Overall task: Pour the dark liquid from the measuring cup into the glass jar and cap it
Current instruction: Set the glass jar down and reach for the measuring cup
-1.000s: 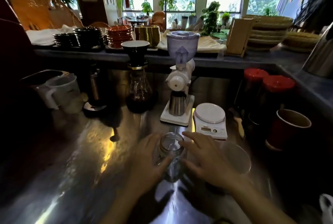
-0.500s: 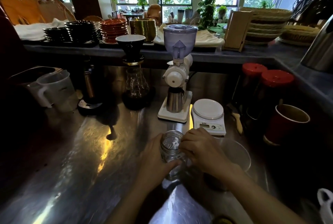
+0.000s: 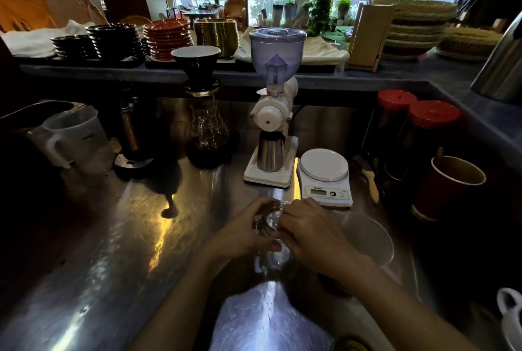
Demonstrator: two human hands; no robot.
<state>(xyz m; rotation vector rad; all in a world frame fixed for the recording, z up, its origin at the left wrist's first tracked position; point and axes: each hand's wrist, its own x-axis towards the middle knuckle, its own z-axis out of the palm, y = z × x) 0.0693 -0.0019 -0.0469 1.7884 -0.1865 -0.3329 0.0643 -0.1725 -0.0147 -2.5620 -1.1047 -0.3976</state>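
Observation:
A small clear glass jar [image 3: 271,257] stands on the steel counter [image 3: 118,237] in front of me. My left hand [image 3: 243,233] wraps around its left side. My right hand [image 3: 310,233] closes on its right side, fingertips at the rim. I cannot tell whether a lid is under those fingers. A translucent plastic measuring cup with a handle [image 3: 76,138] stands at the far left, apart from both hands. A second translucent cup [image 3: 367,237] sits just right of my right hand. A glass carafe [image 3: 209,136] under a black dripper holds some dark liquid.
A white coffee grinder [image 3: 272,124] and a white scale [image 3: 324,178] stand right behind the jar. At the right are two red-lidded canisters [image 3: 432,116] and a red paper cup [image 3: 449,189]. A raised shelf with stacked plates [image 3: 166,37] runs along the back.
Both hands have closed in on the jar. My right hand moved from lying open beside it to gripping its rim, and the left hand's fingers wrapped further around it.

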